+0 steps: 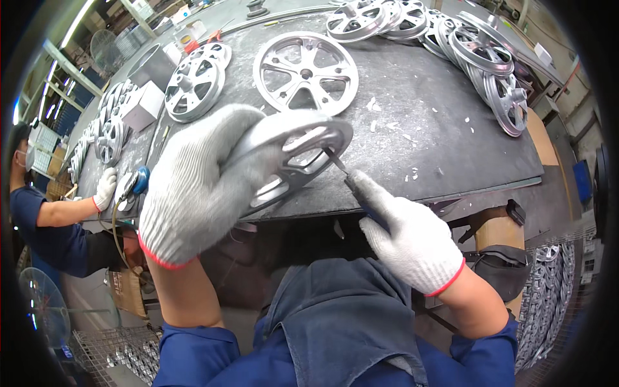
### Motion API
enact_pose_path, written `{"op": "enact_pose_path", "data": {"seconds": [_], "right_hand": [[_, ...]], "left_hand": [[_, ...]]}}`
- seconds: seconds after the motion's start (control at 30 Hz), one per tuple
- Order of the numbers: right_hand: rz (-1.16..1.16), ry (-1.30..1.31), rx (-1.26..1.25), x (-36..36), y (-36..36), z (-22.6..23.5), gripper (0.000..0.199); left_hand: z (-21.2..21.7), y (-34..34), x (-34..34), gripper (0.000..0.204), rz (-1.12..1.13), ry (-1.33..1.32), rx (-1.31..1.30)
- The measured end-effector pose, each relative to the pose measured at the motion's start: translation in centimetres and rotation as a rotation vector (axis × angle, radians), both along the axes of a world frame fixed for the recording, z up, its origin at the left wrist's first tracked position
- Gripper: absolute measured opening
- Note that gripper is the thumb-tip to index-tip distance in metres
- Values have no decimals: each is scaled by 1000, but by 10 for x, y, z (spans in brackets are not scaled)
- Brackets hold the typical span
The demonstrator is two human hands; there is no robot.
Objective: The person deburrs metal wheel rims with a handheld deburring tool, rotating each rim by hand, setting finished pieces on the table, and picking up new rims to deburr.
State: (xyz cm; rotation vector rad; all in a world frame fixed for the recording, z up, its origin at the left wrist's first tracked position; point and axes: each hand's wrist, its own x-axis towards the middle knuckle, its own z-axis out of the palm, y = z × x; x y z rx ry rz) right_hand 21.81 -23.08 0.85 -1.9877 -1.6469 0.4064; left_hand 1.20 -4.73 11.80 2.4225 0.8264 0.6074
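My left hand (200, 174), in a white knit glove with a red cuff, grips a silver metal wheel (335, 134) by its rim and holds it tilted above the near table edge. Motion smears part of that glove. In my gloved right hand (409, 235) is a slim hand tool (369, 195) with a dark handle; its thin metal end touches the wheel at a spoke opening. The tool's exact kind does not show. Flat on the table, just beyond the held wheel, lies another spoked wheel (305, 72).
Stacked wheels stand at the table's left (195, 84) and far right (493, 64). White shavings (393, 126) dot the dark tabletop (438, 155). A co-worker (51, 213) sits at left, a gloved hand near a blue round tool (138, 180). A wire basket of metal parts (545, 297) stands at right.
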Motion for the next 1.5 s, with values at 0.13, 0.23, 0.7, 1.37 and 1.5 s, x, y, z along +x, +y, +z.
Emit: {"op": "enact_pose_path", "data": {"seconds": [0.13, 0.23, 0.7, 1.37, 1.5], "right_hand": [[-23, -205, -130, -26, 5, -26, 72], [20, 69, -91, -39, 12, -51, 76], [160, 715, -191, -40, 20, -25, 79], [-26, 687, -172, -50, 12, -53, 78], [-18, 851, -293, -52, 15, -43, 79]], "left_hand": [[-11, 26, -8, 28, 72, -118, -184], [-19, 37, -24, 29, 107, -174, -172], [-52, 31, -60, 28, 192, -430, -198], [-40, 21, -47, 31, 164, -386, -166], [-39, 20, -46, 30, 189, -410, -224]]}}
